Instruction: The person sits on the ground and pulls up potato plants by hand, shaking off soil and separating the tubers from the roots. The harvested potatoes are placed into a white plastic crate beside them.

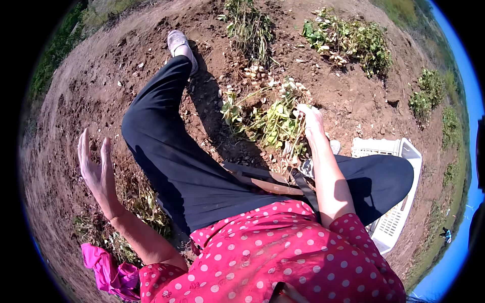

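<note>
My right hand [312, 119] grips a peanut plant [278, 123] by its stems, low over the soil in front of me. Pale pods [291, 88] cluster at the far end of this plant, and its yellow-green leaves hang toward me. To the left of my bent left knee, my left hand [95, 176] is raised with the fingers apart and nothing in it. A small pile of loose peanuts [255, 71] lies on the ground just beyond the held plant. Between my thighs shows a brown wooden piece [265, 184], partly hidden by my clothes.
A white plastic crate [411, 185] stands by my right knee, partly covered by my leg. More peanut plants lie ahead [250, 32] and at front right [352, 41]. Dry plants [146, 204] and a pink cloth [111, 270] are at my left. Far right, a person [447, 235] is visible.
</note>
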### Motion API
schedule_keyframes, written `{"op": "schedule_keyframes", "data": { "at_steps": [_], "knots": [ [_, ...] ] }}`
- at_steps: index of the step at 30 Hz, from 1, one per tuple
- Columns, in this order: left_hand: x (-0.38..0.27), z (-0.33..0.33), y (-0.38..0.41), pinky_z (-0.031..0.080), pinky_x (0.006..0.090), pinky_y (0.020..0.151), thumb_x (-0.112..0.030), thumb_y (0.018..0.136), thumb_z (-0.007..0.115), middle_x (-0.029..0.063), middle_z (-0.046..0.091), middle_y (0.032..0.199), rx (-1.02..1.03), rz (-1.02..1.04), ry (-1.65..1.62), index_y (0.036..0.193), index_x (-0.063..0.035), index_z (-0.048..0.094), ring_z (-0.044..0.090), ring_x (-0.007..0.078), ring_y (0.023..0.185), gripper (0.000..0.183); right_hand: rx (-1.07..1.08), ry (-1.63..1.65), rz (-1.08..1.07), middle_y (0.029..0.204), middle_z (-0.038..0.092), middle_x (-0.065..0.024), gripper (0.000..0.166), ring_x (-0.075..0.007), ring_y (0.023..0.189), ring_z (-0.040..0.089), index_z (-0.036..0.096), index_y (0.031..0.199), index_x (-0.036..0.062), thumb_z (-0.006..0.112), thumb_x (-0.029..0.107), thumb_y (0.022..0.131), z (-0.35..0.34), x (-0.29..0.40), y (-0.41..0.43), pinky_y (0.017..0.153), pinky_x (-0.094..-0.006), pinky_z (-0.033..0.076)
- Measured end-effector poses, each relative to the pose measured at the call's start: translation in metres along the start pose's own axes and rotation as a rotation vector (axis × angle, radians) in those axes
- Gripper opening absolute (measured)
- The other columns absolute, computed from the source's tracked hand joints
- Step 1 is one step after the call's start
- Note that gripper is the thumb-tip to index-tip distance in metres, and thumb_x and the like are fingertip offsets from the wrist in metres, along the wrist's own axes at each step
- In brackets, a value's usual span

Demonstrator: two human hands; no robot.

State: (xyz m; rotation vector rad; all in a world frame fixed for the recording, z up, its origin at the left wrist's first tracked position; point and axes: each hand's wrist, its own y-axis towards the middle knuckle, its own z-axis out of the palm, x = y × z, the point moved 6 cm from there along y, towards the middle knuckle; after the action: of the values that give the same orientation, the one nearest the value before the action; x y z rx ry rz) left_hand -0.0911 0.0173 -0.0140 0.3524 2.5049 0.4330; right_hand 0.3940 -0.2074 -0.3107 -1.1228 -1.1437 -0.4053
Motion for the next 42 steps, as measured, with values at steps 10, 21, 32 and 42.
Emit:
{"op": "schedule_keyframes", "data": {
  "at_steps": [10,21,32,42],
  "knots": [
    [-0.125,0.245,0.075,0.052,0.0386,0.077,-0.023,0.076,0.07,0.0196,0.067,0.095,0.44,0.312,-0.1,0.105,-0.0031,0.066,0.065,0.0319,0.089,0.036,0.221,-0.536,-0.346,0.083,0.065,-0.0068,0.025,-0.0131,0.073,0.059,0.064,0.097,-0.0013,0.062,0.016,0.08,0.022,0.054,-0.048,0.066,-0.0288,0.049],
    [-0.007,0.477,-0.028,0.052,0.0414,0.07,-0.015,0.066,0.068,0.0198,0.066,0.079,0.695,0.198,-0.031,0.083,-0.0044,0.068,0.065,0.0346,0.078,0.02,0.175,-0.933,-0.257,0.078,0.064,-0.021,0.041,-0.0292,0.073,0.064,0.055,0.108,-0.0024,0.06,0.029,0.082,0.023,-0.009,-0.069,0.072,-0.0401,0.053],
    [-0.095,0.446,-0.012,0.053,0.0299,0.079,-0.001,0.087,0.059,0.0079,0.065,0.09,1.053,-0.74,-1.495,0.109,0.0049,0.058,0.062,0.0183,0.083,0.023,0.242,-0.887,-0.052,0.086,0.065,-0.0181,0.046,-0.0272,0.077,0.064,0.048,0.118,-0.0022,0.055,0.03,0.086,0.022,-0.025,-0.067,0.071,-0.0401,0.052],
    [-0.319,0.349,-0.103,0.057,0.0292,0.074,0.001,0.083,0.063,0.0136,0.066,0.095,1.491,-0.544,-1.717,0.109,0.0035,0.059,0.066,0.0221,0.086,0.026,0.235,-1.018,-0.042,0.098,0.063,-0.0243,0.05,-0.0359,0.092,0.062,0.05,0.116,-0.0024,0.056,0.035,0.085,0.024,-0.031,-0.062,0.078,-0.044,0.05]
  ]
}}
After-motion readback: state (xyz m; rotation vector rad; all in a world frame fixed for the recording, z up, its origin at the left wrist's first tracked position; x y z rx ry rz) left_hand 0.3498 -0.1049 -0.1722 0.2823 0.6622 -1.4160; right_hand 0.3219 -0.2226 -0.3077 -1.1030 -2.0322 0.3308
